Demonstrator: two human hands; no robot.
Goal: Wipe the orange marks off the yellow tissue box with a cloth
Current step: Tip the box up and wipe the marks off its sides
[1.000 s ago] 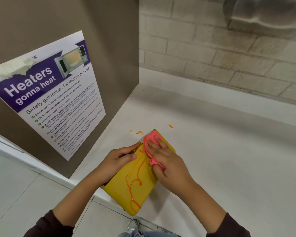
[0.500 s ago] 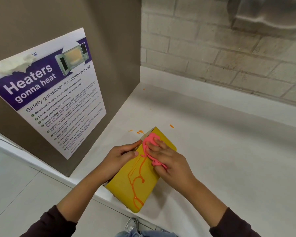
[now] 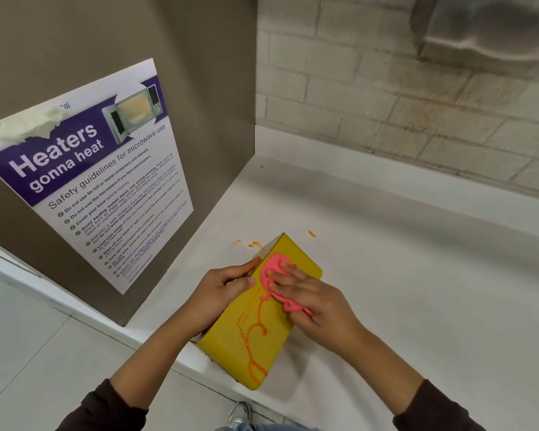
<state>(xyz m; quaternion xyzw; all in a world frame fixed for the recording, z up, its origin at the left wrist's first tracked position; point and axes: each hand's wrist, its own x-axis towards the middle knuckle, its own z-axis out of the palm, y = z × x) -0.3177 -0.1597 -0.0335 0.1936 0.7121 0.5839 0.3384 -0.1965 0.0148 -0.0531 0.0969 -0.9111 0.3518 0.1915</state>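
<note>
The yellow tissue box lies at the front edge of the white counter, its near corner hanging over the edge. Wet orange marks run down its top face, from under the cloth to the near corner. My left hand grips the box's left side, thumb on the top face. My right hand presses a crumpled pink cloth flat against the far half of the top.
Small orange splashes dot the white counter just beyond the box. A brown panel with a microwave safety poster stands close on the left. A brick wall backs the counter. Floor tiles and a shoe show below.
The pink cloth and my right hand have slid a short way toward me along the box top. The left hand keeps its hold on the box's side.
</note>
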